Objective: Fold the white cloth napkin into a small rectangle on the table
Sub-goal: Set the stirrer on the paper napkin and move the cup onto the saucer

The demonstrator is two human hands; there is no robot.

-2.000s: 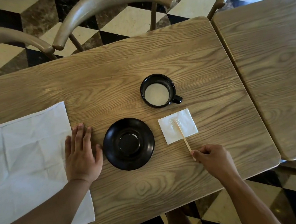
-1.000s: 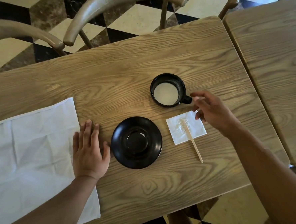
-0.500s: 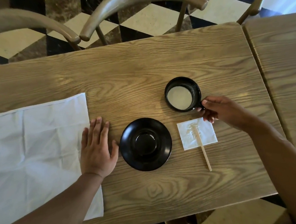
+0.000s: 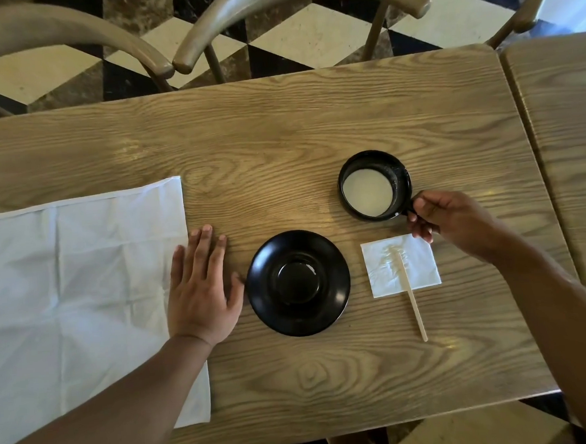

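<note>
We see the white cloth napkin (image 4: 80,296) spread flat and creased at the left of the wooden surface (image 4: 279,126). Its left part runs out of the picture, and our left forearm crosses its near right corner, so we cannot make out its full outline. No fold is made in it yet, only crease lines.

Our left hand (image 4: 201,289) lies palm down with the fingers straight and together, half on the napkin's right edge and half on bare wood, gripping nothing. Its thumb comes just beside the rim of the black saucer (image 4: 298,283), and we cannot tell whether the two touch.

Our right hand (image 4: 453,222) is curled around the handle of the black cup (image 4: 373,185), which stands on the surface beyond the saucer with a pale liquid inside. The handle is almost wholly hidden behind the fingers, so we judge the grip from the bent fingers alone.

Below that hand a small white paper napkin (image 4: 400,265) lies flat, with a wooden stirrer (image 4: 411,297) laid across it, its near end reaching onto the wood.

Curved chair backs (image 4: 298,1) stand beyond the far edge, over a checkered floor (image 4: 311,38). A second surface (image 4: 567,129) sits just beside ours at the right, cut off by the frame.
</note>
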